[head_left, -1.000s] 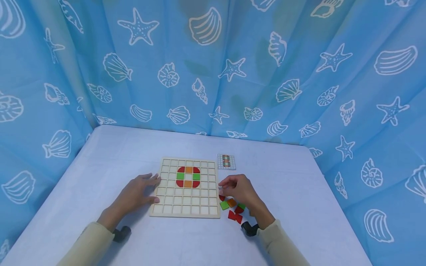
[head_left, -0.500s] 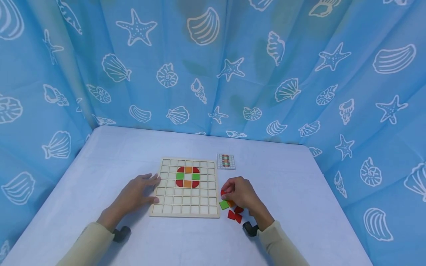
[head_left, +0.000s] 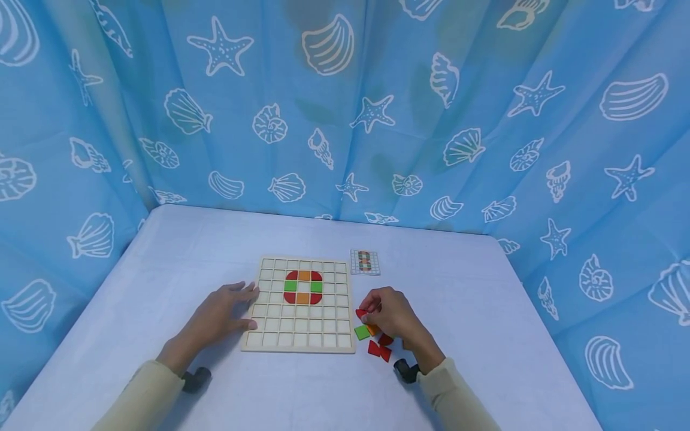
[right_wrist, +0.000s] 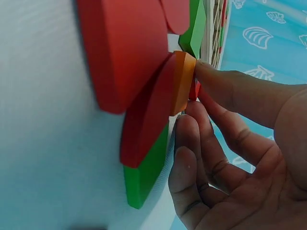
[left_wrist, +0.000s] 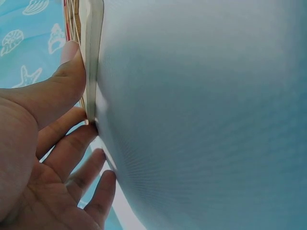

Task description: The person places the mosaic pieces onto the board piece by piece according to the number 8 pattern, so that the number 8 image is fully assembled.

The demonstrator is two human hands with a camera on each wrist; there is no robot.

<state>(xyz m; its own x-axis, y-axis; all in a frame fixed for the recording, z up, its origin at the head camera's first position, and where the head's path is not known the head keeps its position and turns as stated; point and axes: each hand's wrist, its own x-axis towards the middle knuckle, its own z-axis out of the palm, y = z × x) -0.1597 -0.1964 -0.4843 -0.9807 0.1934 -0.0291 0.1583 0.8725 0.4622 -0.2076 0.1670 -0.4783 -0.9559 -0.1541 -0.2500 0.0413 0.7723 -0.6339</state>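
Note:
A wooden grid board (head_left: 302, 326) lies on the table. On it sits a ring of tiles: rounded red corners (head_left: 290, 297), orange squares (head_left: 304, 276) and green squares (head_left: 316, 287). My left hand (head_left: 218, 311) rests at the board's left edge, thumb and fingers spread against it; the left wrist view shows the thumb (left_wrist: 72, 72) along the rim. Right of the board, my right hand (head_left: 392, 312) pinches a red tile (head_left: 360, 313) with thumb and fingertips. In the right wrist view an orange tile (right_wrist: 181, 81) stands right at the thumb tip, partly covering that red tile (right_wrist: 194, 91).
Beside the right hand lie a loose green tile (head_left: 362, 332) and several red tiles (head_left: 374, 348). Another green tile (right_wrist: 148, 179) shows under a red one in the right wrist view. A small pattern card (head_left: 374, 263) lies behind. A blue shell-print curtain (head_left: 242, 149) surrounds the table.
My right hand has drawn back slightly from the board's edge and closed its fingertips on the red tile, which has shifted a little away from me. The left hand has stayed at the board.

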